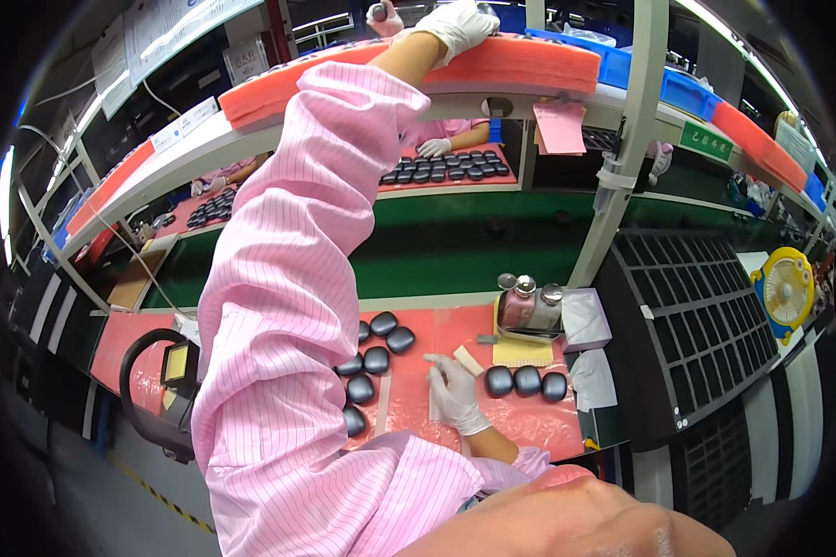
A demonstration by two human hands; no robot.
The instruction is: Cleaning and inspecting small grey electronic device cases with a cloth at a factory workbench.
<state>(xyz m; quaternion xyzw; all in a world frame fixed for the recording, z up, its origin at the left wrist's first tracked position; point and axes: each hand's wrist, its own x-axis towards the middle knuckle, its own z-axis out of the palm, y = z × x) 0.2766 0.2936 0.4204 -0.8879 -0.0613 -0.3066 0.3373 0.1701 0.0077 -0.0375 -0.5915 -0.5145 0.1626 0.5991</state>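
Note:
My left arm, in a pink striped sleeve, stretches up to the raised shelf. My left hand (453, 28), in a white glove, is closed at a dark rounded case (486, 9) there; its fingertips are partly hidden. Low on the red mat (418, 436) lies my right hand (456, 397), gloved too, fingers stretched out and holding nothing. Beside it is a small cream-coloured block (467, 360). Three glossy dark rounded cases (527, 382) stand in a row to its right. Several more dark cases (376, 359) lie left of it, partly covered by my sleeve.
Metal-topped bottles (525, 302) stand behind a yellow pad (522, 352), next to a white tissue box (586, 319). Red foam (520, 67) lines the shelf. A black rack (692, 316) and a yellow fan (788, 290) are at right. Co-workers' hands (434, 148) show beyond the green belt (455, 241).

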